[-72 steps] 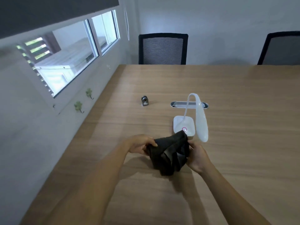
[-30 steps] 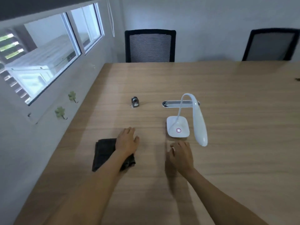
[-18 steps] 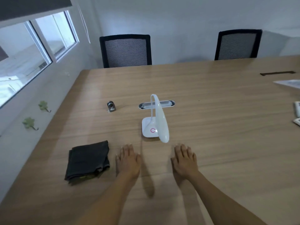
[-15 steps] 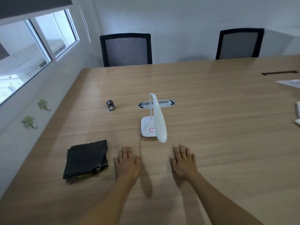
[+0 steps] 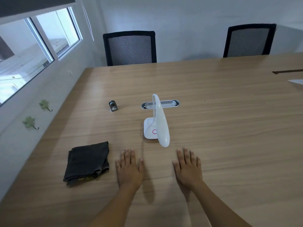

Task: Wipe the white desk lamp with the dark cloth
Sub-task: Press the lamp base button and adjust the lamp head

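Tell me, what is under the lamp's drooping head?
Under the lamp head sits its own white base with a pink ring. The head covers the ring's right side and part of the base.

On the light wooden counter (image 5: 213, 122) there is one white desk lamp with a curved neck (image 5: 159, 122), one folded dark grey cloth (image 5: 87, 162), one small grey metal cylinder object (image 5: 113, 105) and one oval grey metal cable tray set into the surface (image 5: 170, 104). Two bare hands lie flat and empty, one left (image 5: 129, 169) and one right (image 5: 188, 168). Two black mesh office chairs stand behind, one (image 5: 130, 48) and another (image 5: 249, 40). Two green leaf-shaped hooks (image 5: 30, 122) are on the wall. There is one window with two glass panes (image 5: 37, 46).
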`<act>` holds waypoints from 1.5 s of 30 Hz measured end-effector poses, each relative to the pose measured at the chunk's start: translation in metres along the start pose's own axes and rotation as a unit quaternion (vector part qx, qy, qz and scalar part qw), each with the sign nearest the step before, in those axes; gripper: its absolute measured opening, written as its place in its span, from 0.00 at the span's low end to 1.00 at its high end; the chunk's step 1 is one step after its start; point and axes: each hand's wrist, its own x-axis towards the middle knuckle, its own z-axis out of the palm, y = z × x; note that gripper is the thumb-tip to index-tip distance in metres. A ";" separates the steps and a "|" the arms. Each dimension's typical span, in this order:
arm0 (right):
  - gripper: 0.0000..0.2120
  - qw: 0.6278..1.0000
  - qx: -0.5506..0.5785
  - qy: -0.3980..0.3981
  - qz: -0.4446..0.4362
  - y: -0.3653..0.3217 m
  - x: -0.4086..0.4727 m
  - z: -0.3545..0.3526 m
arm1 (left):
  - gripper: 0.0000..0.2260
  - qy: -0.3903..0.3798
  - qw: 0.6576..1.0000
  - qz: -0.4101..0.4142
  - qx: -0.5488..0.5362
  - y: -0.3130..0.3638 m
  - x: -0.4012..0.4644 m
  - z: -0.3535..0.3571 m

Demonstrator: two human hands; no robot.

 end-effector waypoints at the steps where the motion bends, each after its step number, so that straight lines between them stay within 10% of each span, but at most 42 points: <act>1: 0.40 1.000 -0.001 -0.004 0.001 -0.001 -0.001 -0.001 | 0.40 0.001 1.000 0.000 0.000 0.000 0.000 0.000; 6: 0.29 0.997 0.031 -0.071 0.013 -0.001 0.009 -0.017 | 0.40 -0.012 1.000 0.001 0.006 0.003 0.003 -0.002; 11: 0.22 0.953 0.299 -0.045 0.039 -0.018 0.020 -0.061 | 0.33 -0.043 0.997 0.071 -0.004 0.011 0.023 -0.009; 20: 0.15 0.690 0.695 -0.189 0.074 -0.059 0.004 -0.157 | 0.36 -0.065 0.964 0.255 0.023 0.037 0.081 -0.015; 45: 0.16 0.564 0.792 -0.233 0.009 -0.110 0.003 -0.244 | 0.24 -0.052 0.941 0.332 -0.031 0.042 0.089 -0.001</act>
